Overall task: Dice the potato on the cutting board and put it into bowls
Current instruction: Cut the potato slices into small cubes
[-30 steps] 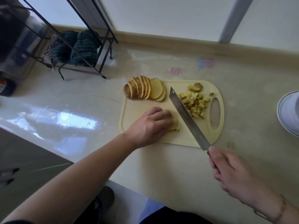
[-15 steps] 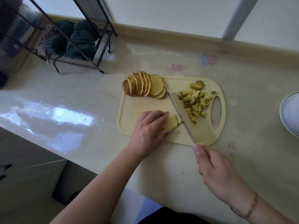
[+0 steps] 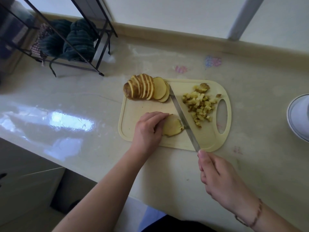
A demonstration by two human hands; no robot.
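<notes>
Rack (image 3: 70, 37): a black wire frame is standing at the far left of the counter, with dark striped cloths (image 3: 73, 42) lying inside it.
Counter (image 3: 83, 91): a pale, glossy top is catching a bright window reflection at the left; faint pink and blue marks are showing behind the board.
Board (image 3: 133, 111): a cream cutting board is lying near the middle of the counter, its handle hole facing right.
Slices (image 3: 147, 88): a fanned row of potato rounds, skin still on, is leaning at the board's far left corner, partly hanging over the edge.
Left hand (image 3: 148, 129): it is pressing down on a small stack (image 3: 172, 126) of flat slices at the board's near side, fingers curled with the tips tucked on top of the stack.
Knife (image 3: 182, 114): the blade is lying diagonally across the board, tip near the fanned slices, edge just touching the right side of the stack.
Dice (image 3: 199, 104): a loose pile of small cubes is sitting right of the blade, beside the handle hole, with a skin end piece (image 3: 202, 87) behind it.
Right hand (image 3: 222, 180): it is gripping the knife's handle off the board's near edge, fingers wrapped round it, the handle itself hidden; a thin bracelet (image 3: 254, 216) is circling the wrist.
Bowl (image 3: 299, 114): a white rim with a dark line is showing at the right edge, well apart from the board.
</notes>
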